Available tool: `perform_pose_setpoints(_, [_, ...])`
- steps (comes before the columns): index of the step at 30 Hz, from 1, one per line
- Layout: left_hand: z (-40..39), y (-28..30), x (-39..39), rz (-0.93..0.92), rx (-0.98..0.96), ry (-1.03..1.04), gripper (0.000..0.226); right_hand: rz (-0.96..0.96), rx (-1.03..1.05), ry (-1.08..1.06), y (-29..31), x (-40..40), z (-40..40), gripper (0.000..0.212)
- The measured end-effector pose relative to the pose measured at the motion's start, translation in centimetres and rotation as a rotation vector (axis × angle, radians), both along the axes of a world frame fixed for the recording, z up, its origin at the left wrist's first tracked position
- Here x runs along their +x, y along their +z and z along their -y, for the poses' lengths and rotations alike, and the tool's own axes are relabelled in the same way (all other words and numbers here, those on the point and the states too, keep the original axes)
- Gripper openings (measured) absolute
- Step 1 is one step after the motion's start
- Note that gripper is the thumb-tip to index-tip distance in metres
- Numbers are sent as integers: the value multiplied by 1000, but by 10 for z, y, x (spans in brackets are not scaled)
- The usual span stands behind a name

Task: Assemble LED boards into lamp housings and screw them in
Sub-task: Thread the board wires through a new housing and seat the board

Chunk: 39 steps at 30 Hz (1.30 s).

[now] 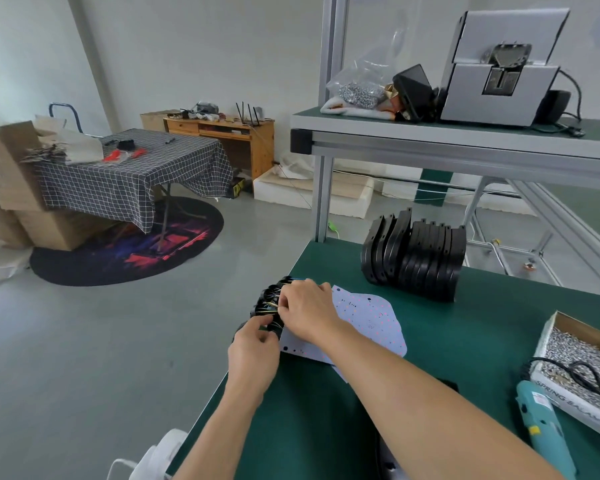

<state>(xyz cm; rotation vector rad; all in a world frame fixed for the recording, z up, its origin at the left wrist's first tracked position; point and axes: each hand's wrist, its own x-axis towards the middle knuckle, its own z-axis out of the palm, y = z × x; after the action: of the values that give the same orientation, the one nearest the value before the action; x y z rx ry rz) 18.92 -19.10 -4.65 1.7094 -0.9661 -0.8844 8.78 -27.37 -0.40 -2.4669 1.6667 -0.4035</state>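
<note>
At the left edge of the green bench (465, 341) stands a row of black lamp housings (265, 301) with thin yellow and blue wires. My right hand (309, 311) pinches the wires on top of that row. My left hand (255, 351) grips the nearest housing at its lower end. Under my right hand lie white LED boards (371, 320) with small coloured dots, flat on the bench. A second stack of black housings (416, 254) stands upright farther back.
A cardboard box of screws (579, 351) sits at the right with a black cable over it. A teal electric screwdriver (544, 431) lies beside the box. The upper shelf carries a grey screw feeder (499, 88) and a bag of screws (361, 88).
</note>
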Motion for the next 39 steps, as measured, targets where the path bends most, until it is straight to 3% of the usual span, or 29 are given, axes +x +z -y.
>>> perform_pose_setpoints(7, [2, 6, 8, 145, -162, 229, 15, 180, 107, -41, 11, -9, 0, 15])
perform_pose_setpoints(13, [17, 11, 22, 224, -66, 49, 27, 411, 132, 69, 36, -1, -12, 10])
perform_pose_setpoints(19, [20, 3, 32, 169, -46, 124, 25, 657, 132, 191, 82, 7, -18, 13])
perform_pose_setpoints(21, [15, 6, 33, 36, -145, 186, 31, 696, 133, 229, 96, -5, -24, 12])
perform_pose_setpoints(23, [8, 21, 32, -244, -238, 198, 40, 730, 131, 273, 106, -19, -34, 11])
perform_pose_setpoints(27, [0, 64, 31, -770, -267, -17, 67, 852, 187, 327, 119, -52, -65, 12])
perform_pose_setpoints(30, [-6, 99, 33, -1126, -268, -1, 66, 956, 165, 356, 134, -78, -95, 9])
perform_pose_setpoints(32, [-9, 118, 36, -1355, -282, 60, 51, 997, 128, 375, 145, -99, -115, 8])
perform_pose_setpoints(35, [-7, 135, 45, -1327, -307, 93, 23, 1060, 26, 335, 157, -136, -141, 6])
perform_pose_setpoints(39, [-1, 140, 48, -1322, -166, 81, 30, 1394, -84, 172, 164, -182, -166, 8])
